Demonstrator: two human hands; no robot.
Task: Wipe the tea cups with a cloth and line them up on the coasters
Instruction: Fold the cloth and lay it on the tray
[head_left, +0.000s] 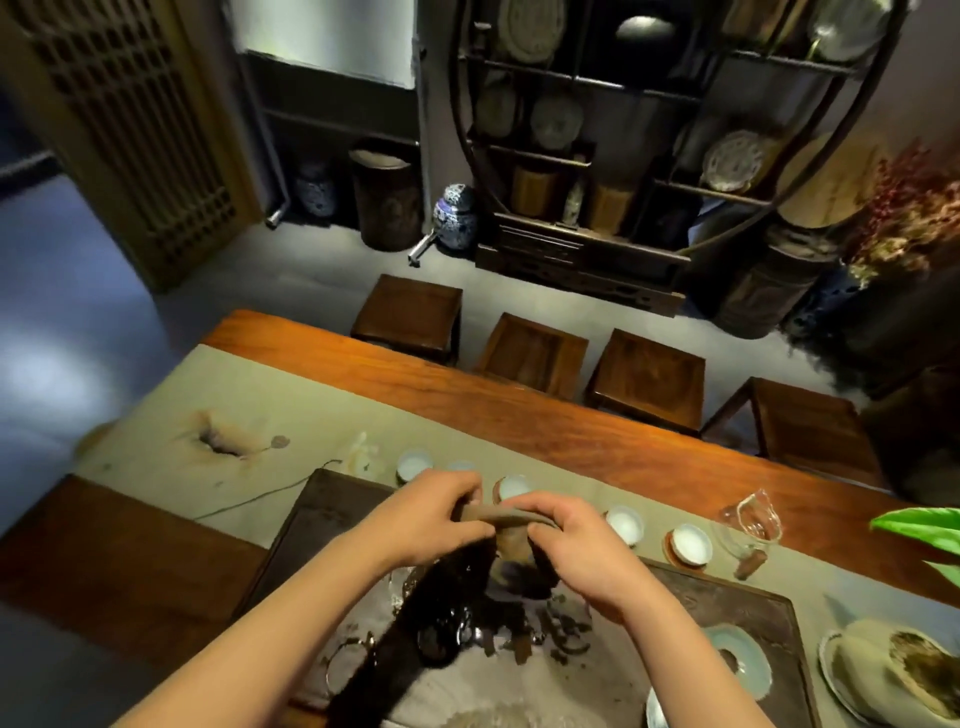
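Observation:
Both my hands hold a brown cloth (511, 538) above the dark tea tray (748, 608). My left hand (431, 512) pinches its left end and my right hand (582, 551) grips its right end, with the cloth hanging between them. Behind my hands, several small white tea cups stand in a row on the green runner: one at the left (414, 464), one just behind the cloth (514, 487), one further right (625, 524), and one on a reddish coaster (690, 543). Another cup is partly hidden behind my left hand.
A glass pitcher (750, 522) stands right of the cups. A pale green dish (740, 662) and a plate with a cloth (888, 675) sit at the lower right. Dark wet debris lies on the tray. Wooden stools (647, 379) line the table's far side.

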